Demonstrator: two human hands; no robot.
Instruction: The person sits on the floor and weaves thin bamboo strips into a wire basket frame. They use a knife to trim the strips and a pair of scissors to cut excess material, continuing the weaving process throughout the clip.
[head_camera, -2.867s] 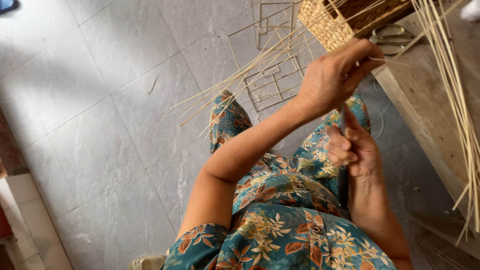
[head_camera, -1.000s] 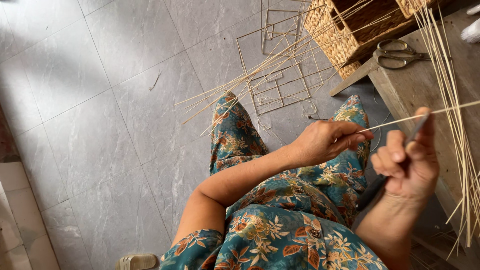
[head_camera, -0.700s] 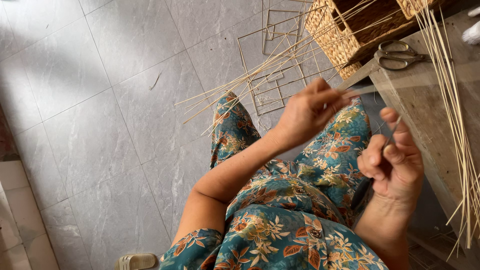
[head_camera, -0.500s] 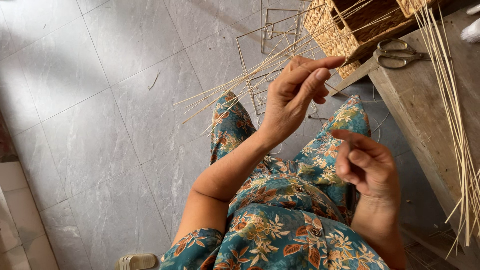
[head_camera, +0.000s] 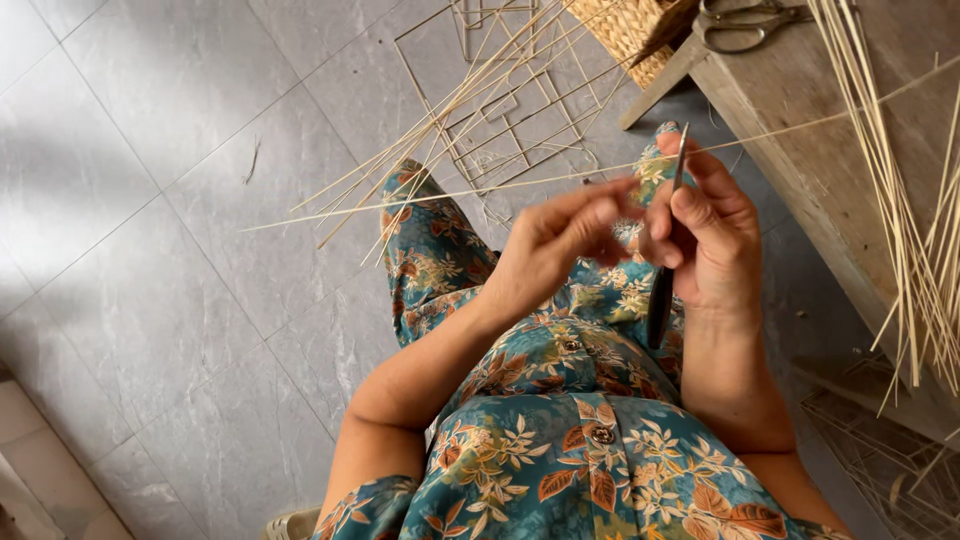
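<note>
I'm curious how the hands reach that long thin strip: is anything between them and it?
Nothing visible. The left hand pinches the thin strip directly, and the right hand holds a dark-handled knife against it. No other thing sits between them.

The woven basket (head_camera: 625, 30) and scissors (head_camera: 745, 22) are cut off by the top edge.

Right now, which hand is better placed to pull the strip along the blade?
Probably left. The left hand pinches the strip on its long free side; the right hand is occupied gripping the knife.
</note>
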